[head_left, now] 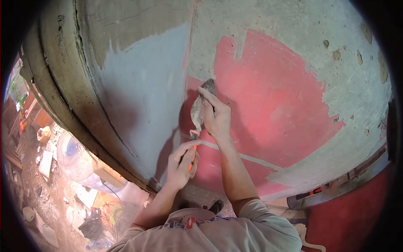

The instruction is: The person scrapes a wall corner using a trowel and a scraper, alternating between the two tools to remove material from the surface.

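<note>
A trowel (196,112) with an orange handle is held up against the wall, near the line between the light blue paint (147,80) and the red paint (273,105). My left hand (181,164) is wrapped round its handle. Higher up, my right hand (217,117) is closed at the blade, with a finger on a small dark grey piece (209,86) by the trowel's tip. What that piece is, and how the right hand's other fingers lie, I cannot make out.
Bare grey plaster (348,80) surrounds the red patch. A cracked vertical edge (75,96) bounds the wall at the left. Below it lie a large round container (75,155), plastic bottles (98,243) and rubble. A grey trough (310,199) holding a red-and-black tool is at the lower right.
</note>
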`<action>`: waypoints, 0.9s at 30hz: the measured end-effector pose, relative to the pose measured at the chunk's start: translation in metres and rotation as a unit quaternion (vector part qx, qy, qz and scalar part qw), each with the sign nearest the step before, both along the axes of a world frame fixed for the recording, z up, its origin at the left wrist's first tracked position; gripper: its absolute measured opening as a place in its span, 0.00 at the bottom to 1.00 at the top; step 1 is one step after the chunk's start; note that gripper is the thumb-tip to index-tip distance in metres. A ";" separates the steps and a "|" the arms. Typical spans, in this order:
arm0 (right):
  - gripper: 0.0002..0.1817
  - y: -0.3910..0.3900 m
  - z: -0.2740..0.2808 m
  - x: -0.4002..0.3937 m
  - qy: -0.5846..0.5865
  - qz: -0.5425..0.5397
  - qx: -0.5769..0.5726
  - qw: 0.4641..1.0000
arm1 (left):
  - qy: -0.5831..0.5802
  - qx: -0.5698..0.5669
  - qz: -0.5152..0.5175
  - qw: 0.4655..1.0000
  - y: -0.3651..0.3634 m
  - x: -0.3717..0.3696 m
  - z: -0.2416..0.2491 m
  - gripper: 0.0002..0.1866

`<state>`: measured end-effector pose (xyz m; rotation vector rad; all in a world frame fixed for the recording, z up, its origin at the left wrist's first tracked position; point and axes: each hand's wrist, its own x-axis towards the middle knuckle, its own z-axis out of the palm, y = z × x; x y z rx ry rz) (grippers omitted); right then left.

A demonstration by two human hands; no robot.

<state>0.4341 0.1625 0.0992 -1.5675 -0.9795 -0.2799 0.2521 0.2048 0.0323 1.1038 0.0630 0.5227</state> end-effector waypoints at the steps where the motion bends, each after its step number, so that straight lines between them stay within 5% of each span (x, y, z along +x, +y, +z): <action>1: 0.20 0.004 0.007 -0.002 -0.006 -0.008 0.010 1.000 | -0.013 0.011 0.004 1.000 0.004 0.002 0.003 0.16; 12: 0.21 0.004 -0.004 -0.004 -0.008 -0.022 0.015 1.000 | -0.008 0.006 -0.019 1.000 0.019 -0.005 -0.005 0.17; 13: 0.20 -0.001 -0.005 -0.004 0.058 -0.007 -0.044 0.997 | 0.001 0.004 -0.023 1.000 0.018 -0.008 -0.005 0.17; 22: 0.19 0.003 -0.001 -0.003 0.019 0.003 0.049 0.999 | -0.118 0.098 -0.008 0.988 0.018 0.000 -0.007 0.17; 27: 0.18 0.008 0.006 0.008 -0.039 0.008 0.068 0.997 | -0.111 0.027 0.013 0.993 0.021 0.007 -0.008 0.15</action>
